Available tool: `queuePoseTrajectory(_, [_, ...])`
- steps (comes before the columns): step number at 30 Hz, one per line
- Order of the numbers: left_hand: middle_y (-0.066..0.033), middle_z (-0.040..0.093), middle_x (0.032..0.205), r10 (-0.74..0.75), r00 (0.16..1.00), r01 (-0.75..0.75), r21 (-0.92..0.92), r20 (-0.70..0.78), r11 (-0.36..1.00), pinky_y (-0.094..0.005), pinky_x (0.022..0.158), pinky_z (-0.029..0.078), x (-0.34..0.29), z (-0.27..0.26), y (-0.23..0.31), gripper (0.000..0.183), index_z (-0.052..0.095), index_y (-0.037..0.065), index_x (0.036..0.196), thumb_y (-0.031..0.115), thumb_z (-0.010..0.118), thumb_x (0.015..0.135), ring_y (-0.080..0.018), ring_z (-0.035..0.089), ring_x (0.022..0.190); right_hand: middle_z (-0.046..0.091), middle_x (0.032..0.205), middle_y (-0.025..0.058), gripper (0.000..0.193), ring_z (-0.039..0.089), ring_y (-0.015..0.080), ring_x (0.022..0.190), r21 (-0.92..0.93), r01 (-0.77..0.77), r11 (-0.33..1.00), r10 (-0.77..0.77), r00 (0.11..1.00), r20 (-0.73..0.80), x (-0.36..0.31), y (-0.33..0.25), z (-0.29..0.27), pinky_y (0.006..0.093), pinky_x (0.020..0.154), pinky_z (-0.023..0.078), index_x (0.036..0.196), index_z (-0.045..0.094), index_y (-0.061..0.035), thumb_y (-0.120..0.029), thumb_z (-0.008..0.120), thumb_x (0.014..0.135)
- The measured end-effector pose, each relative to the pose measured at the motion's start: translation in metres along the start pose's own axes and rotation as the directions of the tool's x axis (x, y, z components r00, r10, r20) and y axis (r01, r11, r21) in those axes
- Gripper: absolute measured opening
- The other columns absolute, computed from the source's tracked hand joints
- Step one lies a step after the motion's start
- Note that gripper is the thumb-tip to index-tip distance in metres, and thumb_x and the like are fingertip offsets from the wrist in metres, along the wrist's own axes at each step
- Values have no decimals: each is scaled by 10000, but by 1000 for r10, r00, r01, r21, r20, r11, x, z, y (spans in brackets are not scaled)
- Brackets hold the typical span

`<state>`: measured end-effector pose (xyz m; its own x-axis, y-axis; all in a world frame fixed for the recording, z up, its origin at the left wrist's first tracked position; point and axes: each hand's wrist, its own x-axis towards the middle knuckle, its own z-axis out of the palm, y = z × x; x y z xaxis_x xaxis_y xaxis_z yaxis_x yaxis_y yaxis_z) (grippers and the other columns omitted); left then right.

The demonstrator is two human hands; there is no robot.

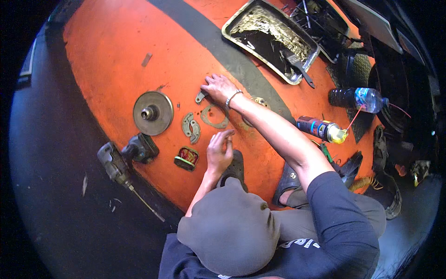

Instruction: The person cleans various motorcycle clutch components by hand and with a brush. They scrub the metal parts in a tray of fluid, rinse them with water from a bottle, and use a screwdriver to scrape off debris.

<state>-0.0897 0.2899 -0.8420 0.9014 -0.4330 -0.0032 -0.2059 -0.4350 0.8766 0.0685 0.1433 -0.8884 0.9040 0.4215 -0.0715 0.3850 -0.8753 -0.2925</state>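
My right hand [219, 88], with a bracelet at the wrist, reaches across the orange floor and closes its fingers on a curved metal clutch shoe [200, 96]. Part of that shoe is hidden under the fingers. Just below lies a flat metal ring plate [214, 122], and to its left a pair of similar curved shoes [191, 128]. My left hand [219, 149] hovers nearer to me, fingers loosely bent and thumb apart, with nothing visible in it. Left of the shoes rests a round metal pulley disc [160, 114] with a central shaft.
A cordless drill [114, 163] lies at left beside a small tin [186, 158] with red contents. On the right are a spray can [320, 129] and a plastic bottle [364, 99]. A metal tray [226, 31] holding dark liquid and a brush [302, 72] sits farther off.
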Motion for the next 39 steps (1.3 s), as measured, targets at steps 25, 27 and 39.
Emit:
queuePoseTrajectory(25, [-154,626,1233,-208,978,127,-871,30,475,-357,944,493,67,-60,38,370,511,-6,1339,205,435,1044,-232,602,1134,585,687,48,372,526,106,654,862,-419,287,426,861,277,-110,-83,-145,300,609,433,988,678,12,-346,583,956])
queuePoseTrajectory(27, [-153,624,1236,-226,973,141,-901,50,410,-364,950,490,66,-57,36,368,512,-4,1336,204,433,1044,-231,600,1138,595,678,40,384,527,106,627,891,-377,254,470,853,227,-112,-88,-151,295,594,432,959,686,8,-357,568,969])
queuePoseTrajectory(39, [-15,573,1030,-669,742,84,-982,-52,169,-308,626,480,15,-104,-19,413,504,104,1309,396,384,1042,-153,575,807,641,1065,163,314,619,309,992,472,-290,832,313,949,31,-75,-60,-36,413,881,503,1150,649,-59,-197,625,868])
